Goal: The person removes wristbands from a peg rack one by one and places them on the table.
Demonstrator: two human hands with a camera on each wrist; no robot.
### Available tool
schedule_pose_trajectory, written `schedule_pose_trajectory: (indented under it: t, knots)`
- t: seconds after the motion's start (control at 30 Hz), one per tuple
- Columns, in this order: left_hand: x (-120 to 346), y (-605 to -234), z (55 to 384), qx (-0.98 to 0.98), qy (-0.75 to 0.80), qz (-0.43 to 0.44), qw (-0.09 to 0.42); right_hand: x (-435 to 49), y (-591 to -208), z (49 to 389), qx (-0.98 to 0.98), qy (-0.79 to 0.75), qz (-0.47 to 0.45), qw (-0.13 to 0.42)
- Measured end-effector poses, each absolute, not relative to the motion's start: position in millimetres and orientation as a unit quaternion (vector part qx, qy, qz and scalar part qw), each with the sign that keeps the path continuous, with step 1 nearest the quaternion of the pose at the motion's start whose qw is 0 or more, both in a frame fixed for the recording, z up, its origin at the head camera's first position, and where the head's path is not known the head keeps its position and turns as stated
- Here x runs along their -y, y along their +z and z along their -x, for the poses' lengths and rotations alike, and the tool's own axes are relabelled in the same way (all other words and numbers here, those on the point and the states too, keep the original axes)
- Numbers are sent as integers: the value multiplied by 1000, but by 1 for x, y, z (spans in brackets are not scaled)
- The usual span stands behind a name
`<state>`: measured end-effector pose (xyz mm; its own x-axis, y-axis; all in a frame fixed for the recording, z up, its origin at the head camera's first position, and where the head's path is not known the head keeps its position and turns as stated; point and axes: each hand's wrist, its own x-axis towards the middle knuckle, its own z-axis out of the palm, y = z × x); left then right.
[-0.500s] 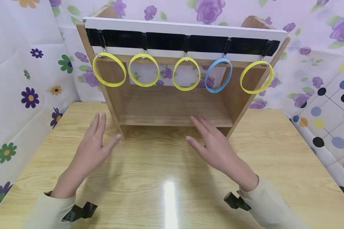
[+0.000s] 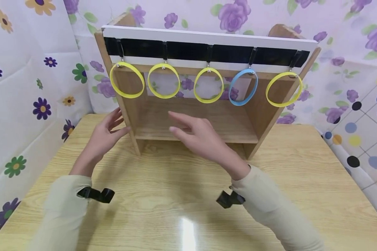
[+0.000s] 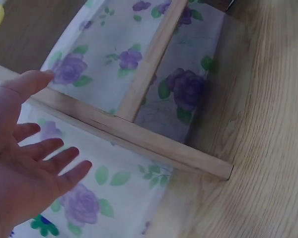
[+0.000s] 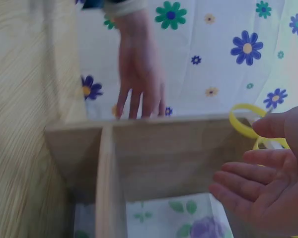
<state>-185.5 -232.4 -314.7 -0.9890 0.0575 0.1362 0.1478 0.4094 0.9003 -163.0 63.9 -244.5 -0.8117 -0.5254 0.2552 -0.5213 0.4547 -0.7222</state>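
A wooden shelf rack [image 2: 188, 135] stands on the table, with a white board [image 2: 207, 35] bearing a black band across its top front. From small hooks on it hang several yellow rings [image 2: 208, 101] and one blue ring [image 2: 238, 103]. My left hand [image 2: 102, 141] is at the left side panel [image 2: 130, 120], fingers along its outer face and thumb beside the front edge. In front of the middle shelf, below the rings, my right hand [image 2: 202, 136] hovers with loosely bent fingers and holds nothing. In the right wrist view its palm [image 4: 273, 183] shows bare.
The wood-grain table [image 2: 163, 195] extends in front of the rack and to both sides. Flower-print cloth [image 2: 188, 14] covers the wall behind and the left side [image 2: 22, 115]. Dotted cloth [image 2: 364, 139] lines the right. Each wrist carries a black camera [image 2: 106, 196].
My left hand has moved forward to the rack's left panel, its fingers bending. My right hand has swung left from the right panel to the middle. The head view has shifted slightly.
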Motion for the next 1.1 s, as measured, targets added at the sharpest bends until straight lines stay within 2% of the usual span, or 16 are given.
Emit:
schedule_pose_trajectory:
  t: [0.17,0.63,1.1]
  knots:
    - [228,-323,197,811,-580,53,62,-36,-232,169,-823,-470,320,9]
    - [222,-337,205,697,-700,84,134,13,-219,189,-790,-549,270,-46]
    - [223,-337,204,696,-702,75,129,36,-210,193,-741,-633,215,-58]
